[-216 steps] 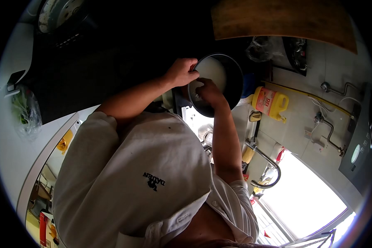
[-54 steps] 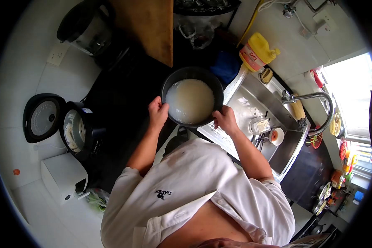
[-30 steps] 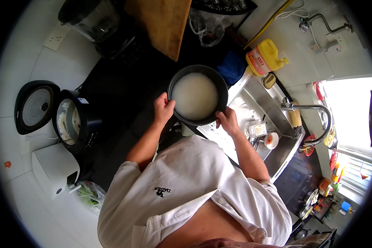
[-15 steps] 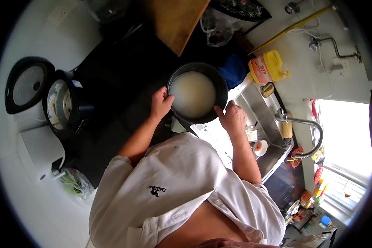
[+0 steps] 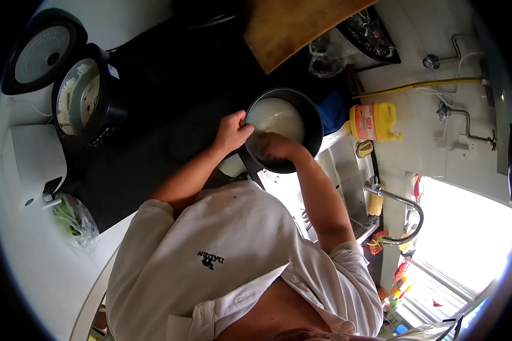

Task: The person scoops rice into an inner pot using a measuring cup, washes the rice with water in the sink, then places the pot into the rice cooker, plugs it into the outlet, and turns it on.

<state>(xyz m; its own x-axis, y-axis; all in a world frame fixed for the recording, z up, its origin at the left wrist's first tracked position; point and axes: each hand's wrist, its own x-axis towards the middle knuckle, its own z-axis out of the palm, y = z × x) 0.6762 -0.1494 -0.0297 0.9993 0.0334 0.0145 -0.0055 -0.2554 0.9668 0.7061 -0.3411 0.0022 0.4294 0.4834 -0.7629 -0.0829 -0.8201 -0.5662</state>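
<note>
A dark, deep round pot (image 5: 313, 122) of cloudy whitish liquid (image 5: 276, 113) is on the dark counter beside the sink. My left hand (image 5: 233, 133) is closed on the pot's left rim, thumb toward the inside. Inside the pot, at the near side, is my right hand (image 5: 276, 148). It reaches into the liquid, and its fingers are smeared by motion and partly hidden. What lies at the bottom of the pot does not show through the liquid.
To the left is a rice cooker (image 5: 116, 99) with its lid up and whitish residue inside. A wooden board (image 5: 296, 34) is at the back. Right of the pot are a yellow jug (image 5: 375, 121), a steel sink (image 5: 350, 176) and a curved faucet (image 5: 421, 219). A bagged green vegetable (image 5: 77, 224) lies lower left.
My right hand has left the pot's right rim and gone into the liquid. My left hand stays on the rim. The whole view has shifted and turned.
</note>
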